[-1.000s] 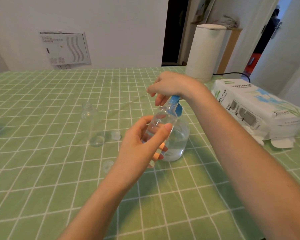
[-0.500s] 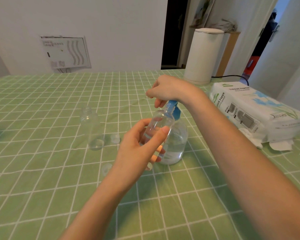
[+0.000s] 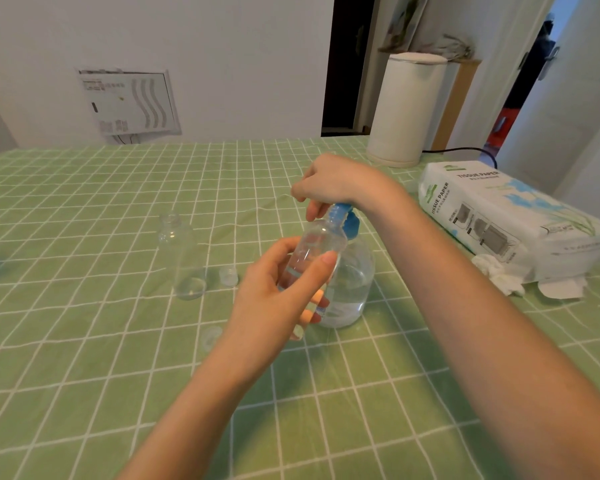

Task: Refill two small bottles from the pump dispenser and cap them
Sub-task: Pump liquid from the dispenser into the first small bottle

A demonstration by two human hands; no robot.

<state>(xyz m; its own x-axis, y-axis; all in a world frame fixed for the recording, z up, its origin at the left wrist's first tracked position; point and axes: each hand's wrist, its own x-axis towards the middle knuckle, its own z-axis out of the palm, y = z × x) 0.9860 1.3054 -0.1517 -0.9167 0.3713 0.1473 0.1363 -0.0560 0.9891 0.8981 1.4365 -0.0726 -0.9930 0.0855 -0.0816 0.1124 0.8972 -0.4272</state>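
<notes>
Head view: held bottle (image 3: 313,251) partly hides dispenser (image 3: 354,284); tissue pack (image 3: 499,216) beside

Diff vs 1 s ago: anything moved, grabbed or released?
Nothing clearly moved, nothing taken or let go. The right hand still curls over the blue pump head, and the left hand still grips the small bottle at its spout. The second bottle, far cap and near cap stay on the tablecloth.

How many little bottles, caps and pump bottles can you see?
Small bottles: 2, the held bottle and the standing bottle
Loose caps: 2
Pump dispenser: 1
Total: 5
</notes>
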